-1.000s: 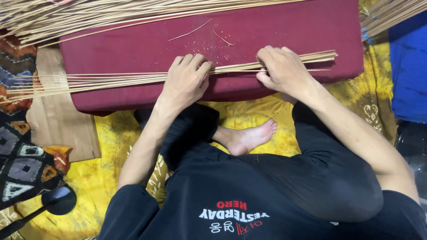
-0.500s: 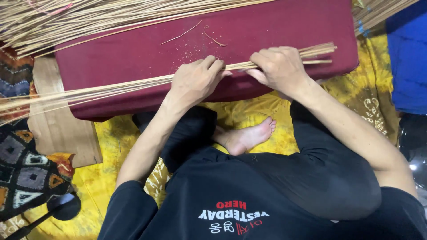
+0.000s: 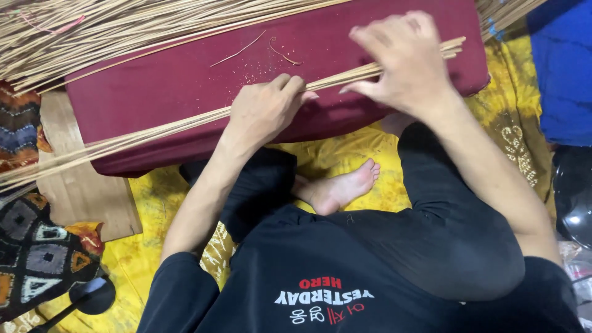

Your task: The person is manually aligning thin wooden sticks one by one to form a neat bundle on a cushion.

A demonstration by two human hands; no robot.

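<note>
Here, both hands (image 3: pixel 265 111) (image 3: pixel 401 61) on thin sticks (image 3: pixel 154 129).

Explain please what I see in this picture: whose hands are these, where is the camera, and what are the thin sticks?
The camera is worn on the person's head and looks down, so you see their own arms, lap and bare foot. The person sits cross-legged on a yellow patterned cloth before a dark red cushion. Across the cushion lies a bundle of thin pale sticks, perhaps bamboo or reed. The left hand presses down on this bundle, fingers curled over it. The right hand is spread open above the bundle's right end, thumb and forefinger near the sticks. A larger pile of sticks lies along the far edge. A wooden board sits at the left.
</note>
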